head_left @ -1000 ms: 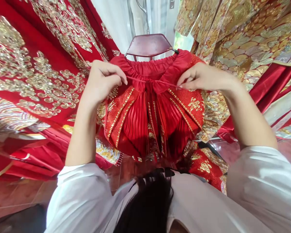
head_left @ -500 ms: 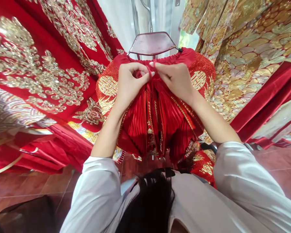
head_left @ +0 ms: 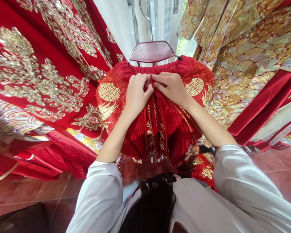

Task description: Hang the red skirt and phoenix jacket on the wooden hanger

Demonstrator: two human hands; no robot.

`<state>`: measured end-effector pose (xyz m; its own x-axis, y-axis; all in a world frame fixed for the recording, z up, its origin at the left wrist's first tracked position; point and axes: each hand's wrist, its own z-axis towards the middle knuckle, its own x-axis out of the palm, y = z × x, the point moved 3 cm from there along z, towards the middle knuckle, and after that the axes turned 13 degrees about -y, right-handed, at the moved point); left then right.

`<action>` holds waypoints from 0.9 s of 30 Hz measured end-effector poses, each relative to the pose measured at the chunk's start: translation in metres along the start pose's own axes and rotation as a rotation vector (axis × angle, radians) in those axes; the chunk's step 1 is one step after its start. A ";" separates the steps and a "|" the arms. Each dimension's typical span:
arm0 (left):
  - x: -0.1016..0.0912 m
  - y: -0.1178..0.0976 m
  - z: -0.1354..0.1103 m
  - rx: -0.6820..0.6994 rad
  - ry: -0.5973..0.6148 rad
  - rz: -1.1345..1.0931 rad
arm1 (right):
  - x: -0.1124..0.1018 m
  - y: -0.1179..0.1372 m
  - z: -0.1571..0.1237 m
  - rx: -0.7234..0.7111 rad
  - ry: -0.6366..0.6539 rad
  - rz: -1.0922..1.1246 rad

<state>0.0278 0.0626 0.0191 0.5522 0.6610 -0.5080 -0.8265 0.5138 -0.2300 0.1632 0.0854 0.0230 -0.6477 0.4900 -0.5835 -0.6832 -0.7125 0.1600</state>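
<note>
Both hands are meeting at the middle of the frame, having come inward from a second ago, when they were pulling the cord point(head_left: 151, 78) taut between them. Since the last half second they and the hanger point(head_left: 152, 51) are also sitting slightly lower in the picture. The left hand point(head_left: 139, 94) is pinching the cord, its grip almost closed, thumb and forefinger nearly touching. The right hand point(head_left: 171, 86) is pressing in from the other side, its grip likewise narrowed on the cord; how the strand is running between the fingertips I cannot tell.

The red garment point(head_left: 134, 136) is hanging from the hanger at the centre of the frame, its gathered band point(head_left: 157, 69) showing just above the hands and its pleats falling below them. Gold emblems point(head_left: 109, 92) are flanking the hands on its left and right parts. Red cloth with gold beading point(head_left: 55, 97) is filling the upper left, while gold cloth point(head_left: 247, 68) is covering the upper right. White sleeves point(head_left: 104, 178) are framing dark hair point(head_left: 149, 204) at the bottom, and reddish floor tiles point(head_left: 274, 165) are showing at the lower right.
</note>
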 end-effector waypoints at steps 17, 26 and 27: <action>-0.019 0.015 -0.018 -0.195 -0.081 -0.269 | -0.021 -0.010 -0.020 0.440 -0.150 0.356; -0.017 0.030 -0.010 -0.328 0.057 -0.585 | -0.019 -0.007 -0.023 0.662 -0.021 0.877; -0.022 0.031 -0.011 -0.299 0.068 -0.559 | -0.022 -0.009 -0.025 0.648 0.012 0.857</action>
<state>-0.0112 0.0580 0.0140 0.9088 0.2966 -0.2933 -0.4159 0.5896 -0.6924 0.1923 0.0685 0.0146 -0.9951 -0.0538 -0.0832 -0.0537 -0.4129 0.9092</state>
